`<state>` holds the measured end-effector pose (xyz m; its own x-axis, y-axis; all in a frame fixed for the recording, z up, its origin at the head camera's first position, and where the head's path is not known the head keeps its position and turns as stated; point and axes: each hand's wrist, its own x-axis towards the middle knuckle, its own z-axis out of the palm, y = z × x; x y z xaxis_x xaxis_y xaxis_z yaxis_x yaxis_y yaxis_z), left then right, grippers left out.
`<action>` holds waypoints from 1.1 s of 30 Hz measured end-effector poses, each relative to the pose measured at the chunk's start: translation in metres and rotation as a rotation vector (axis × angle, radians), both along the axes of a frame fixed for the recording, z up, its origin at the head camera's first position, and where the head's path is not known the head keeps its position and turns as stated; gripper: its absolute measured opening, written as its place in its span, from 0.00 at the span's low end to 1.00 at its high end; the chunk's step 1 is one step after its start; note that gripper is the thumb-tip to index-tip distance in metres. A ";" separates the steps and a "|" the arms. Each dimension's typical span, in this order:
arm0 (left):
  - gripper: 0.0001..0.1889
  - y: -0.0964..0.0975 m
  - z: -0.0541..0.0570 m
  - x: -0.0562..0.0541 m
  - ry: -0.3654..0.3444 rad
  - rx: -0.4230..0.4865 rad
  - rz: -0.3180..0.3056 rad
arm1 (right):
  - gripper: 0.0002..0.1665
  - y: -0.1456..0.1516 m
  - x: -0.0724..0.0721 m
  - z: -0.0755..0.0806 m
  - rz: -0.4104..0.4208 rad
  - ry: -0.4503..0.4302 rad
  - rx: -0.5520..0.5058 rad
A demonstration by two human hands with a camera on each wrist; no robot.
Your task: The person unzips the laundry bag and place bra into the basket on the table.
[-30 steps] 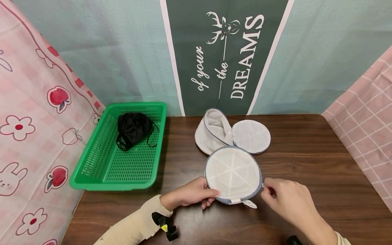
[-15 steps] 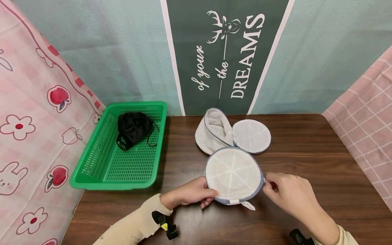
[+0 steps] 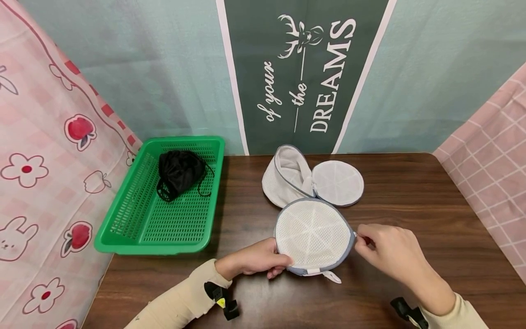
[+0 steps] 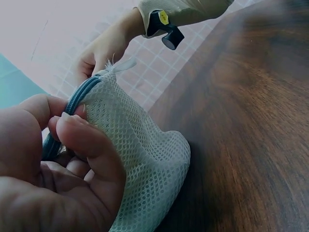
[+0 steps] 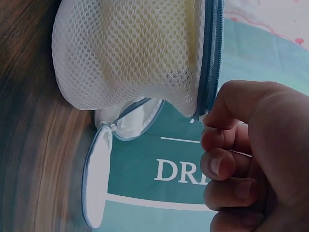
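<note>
A round white mesh laundry bag (image 3: 313,235) with a grey-blue zipped rim is held up between both hands, its lid lying over the opening. My left hand (image 3: 263,258) grips the near left rim, thumb on top and fingers beneath. At the right edge, my right hand (image 3: 390,249) pinches the zipper's pull, which the fingertips mostly hide. In the right wrist view the zipper (image 5: 212,53) runs up from those fingertips, and something pale yellow shows through the mesh. Behind it stands a second mesh laundry bag (image 3: 279,185), unzipped, its round lid (image 3: 338,183) flopped to the right.
A green plastic basket (image 3: 197,237) stands at the left of the brown wooden table (image 3: 402,192), with a black drawstring pouch (image 3: 181,173) in it. Printed curtains (image 3: 172,68) hang at the back and both sides.
My right hand has moved a little away from me along the right rim with the zipper pull, drawing that edge outward. My left hand keeps its grip in nearly the same place.
</note>
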<state>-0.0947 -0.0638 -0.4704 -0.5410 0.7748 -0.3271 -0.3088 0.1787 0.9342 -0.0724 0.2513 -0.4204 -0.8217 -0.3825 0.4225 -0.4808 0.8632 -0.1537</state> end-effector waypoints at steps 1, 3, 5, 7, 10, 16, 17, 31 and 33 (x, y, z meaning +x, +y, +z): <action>0.12 0.000 0.000 0.000 -0.002 0.000 -0.002 | 0.22 0.000 0.000 0.000 -0.001 -0.001 -0.002; 0.12 0.000 0.000 0.000 -0.003 -0.006 0.004 | 0.22 0.000 0.001 -0.001 -0.004 -0.004 -0.003; 0.13 -0.001 0.001 -0.001 -0.006 -0.013 0.019 | 0.21 0.000 0.001 -0.001 -0.005 -0.011 -0.004; 0.14 -0.001 0.002 -0.001 -0.012 -0.018 0.040 | 0.22 0.000 0.003 -0.001 -0.009 -0.020 -0.005; 0.16 -0.002 0.002 -0.002 -0.020 -0.021 0.057 | 0.22 0.000 0.005 -0.001 -0.003 -0.031 -0.008; 0.19 -0.005 0.006 -0.003 -0.035 -0.030 0.075 | 0.23 -0.001 0.008 -0.001 0.016 -0.038 -0.014; 0.19 -0.005 0.006 -0.003 -0.038 -0.031 0.080 | 0.23 -0.001 0.009 -0.001 0.018 -0.038 -0.015; 0.17 -0.009 0.007 -0.004 -0.098 0.009 0.165 | 0.26 -0.001 0.020 0.006 0.076 -0.113 -0.023; 0.17 -0.009 0.006 -0.004 -0.096 0.018 0.177 | 0.26 -0.001 0.022 0.007 0.108 -0.127 -0.041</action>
<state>-0.0990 -0.0727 -0.4640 -0.6364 0.6766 -0.3704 -0.4214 0.0973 0.9017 -0.0504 0.2505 -0.4132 -0.8246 -0.4561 0.3347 -0.5449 0.7994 -0.2530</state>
